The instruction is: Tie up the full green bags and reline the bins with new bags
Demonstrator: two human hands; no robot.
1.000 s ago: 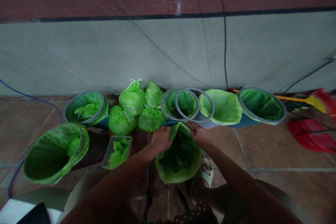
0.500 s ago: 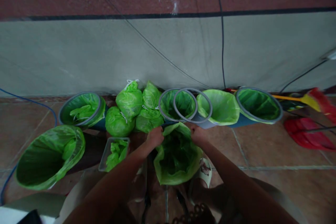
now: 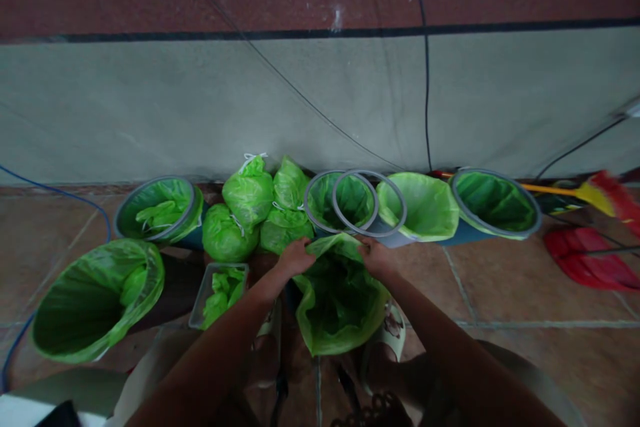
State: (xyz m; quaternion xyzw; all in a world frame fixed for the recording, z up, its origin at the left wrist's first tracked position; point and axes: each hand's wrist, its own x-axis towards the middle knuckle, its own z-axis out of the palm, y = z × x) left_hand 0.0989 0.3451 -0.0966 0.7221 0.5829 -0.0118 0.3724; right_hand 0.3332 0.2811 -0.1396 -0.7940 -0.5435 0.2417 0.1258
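A green bin liner (image 3: 340, 343) hangs open-mouthed in a bin between my feet, its edge folded out over the rim. My left hand (image 3: 296, 257) grips the liner's far left edge. On the far right edge, my right hand (image 3: 376, 257) has its fingers closed round the plastic. Most of the bin itself is hidden under the liner. Just beyond my hands stands a lined bin (image 3: 311, 213) with a grey rim ring. A loose grey ring (image 3: 400, 220) overlaps it and the neighbouring bin's pale green liner (image 3: 425, 207).
Tied green bags (image 3: 247, 193) are piled by the wall, left of centre. A clear tub (image 3: 197, 310) holds crumpled green liners. More lined bins (image 3: 120, 210) stand left and right (image 3: 535, 220). A red dustpan (image 3: 580, 257) and broom (image 3: 593, 193) lie at right; a blue cable (image 3: 65, 192) crosses the left floor.
Both hands have shifted slightly upward at the liner's far edge, and the liner's edge has risen a little over the bin. The other bins and bags stay put.
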